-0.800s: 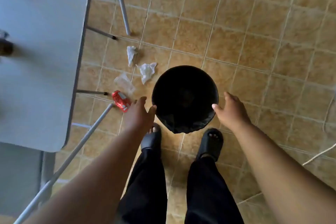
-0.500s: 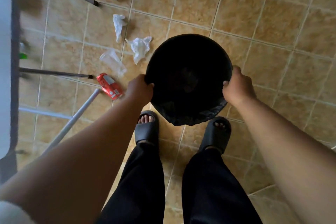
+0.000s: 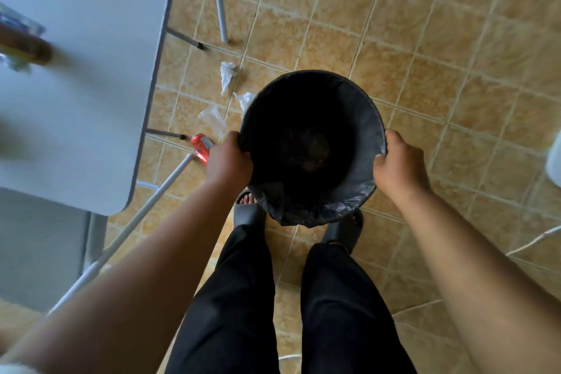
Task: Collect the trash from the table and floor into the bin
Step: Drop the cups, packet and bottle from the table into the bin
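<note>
**Both hands on the bin rim; litter lying to its left**

Nearest the camera: black trousers [image 3: 236, 297] and dark sandals [image 3: 248, 213], with the person standing on the tan tiled floor [image 3: 425, 55].

Both bare forearms reach forward and down. The left hand [image 3: 229, 158] grips the left side of the bin's rim, fingers curled over the edge. The right hand [image 3: 397, 161] grips the right side in the same way, fingers clenched on the rim.

The bin [image 3: 365, 118] is round and black, and a dark liner [image 3: 331, 209] is folded over its near edge. Its near side overlaps the sandals in view. I cannot tell whether it rests on the floor. The inside is too dark to read.

Just left of the left hand a red can [image 3: 200, 143] lies on its side. Beyond it lies a clear wrapper [image 3: 212, 118]. A tissue [image 3: 246, 99] lies partly behind the bin's rim, and a second tissue [image 3: 227, 74] lies farther out.

The pale desk [image 3: 91, 85] stands at the left, its metal legs reaching toward the litter. Blurred items [image 3: 22, 45] sit at its far-left edge, and I cannot identify them.
</note>
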